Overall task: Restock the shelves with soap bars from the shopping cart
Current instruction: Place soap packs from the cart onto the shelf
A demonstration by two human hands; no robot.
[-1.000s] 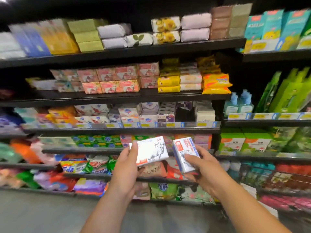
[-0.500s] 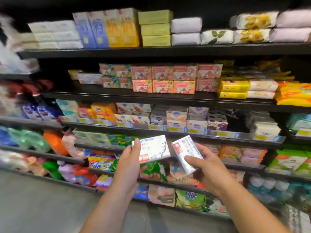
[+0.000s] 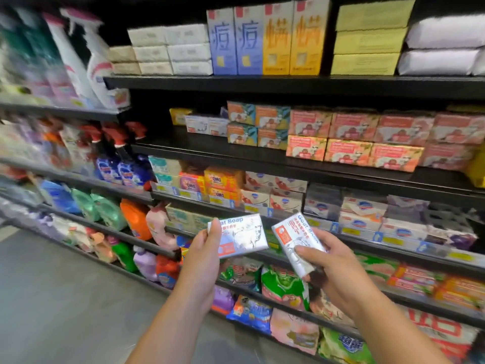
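The left hand (image 3: 203,254) grips a white cardboard box of goat soap (image 3: 240,236). Just beside it, the right hand (image 3: 333,269) grips another white soap box (image 3: 296,241), tilted. Black shelves (image 3: 288,84) stand behind both hands.

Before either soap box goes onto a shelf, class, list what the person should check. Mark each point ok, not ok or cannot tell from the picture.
1. Left hand has a secure hold on its Goat Soap box: ok, thumb on the front, near the left end.
2. Right hand has a secure hold on the second box: ok, fingers curl round its lower end.
3. The two boxes are apart: ok, a gap shows between them.
4. Matching stock found: cannot tell, the pale boxes on the second shelf are blurred.
5. Free space beside them: ok, bare shelf lies to their left.
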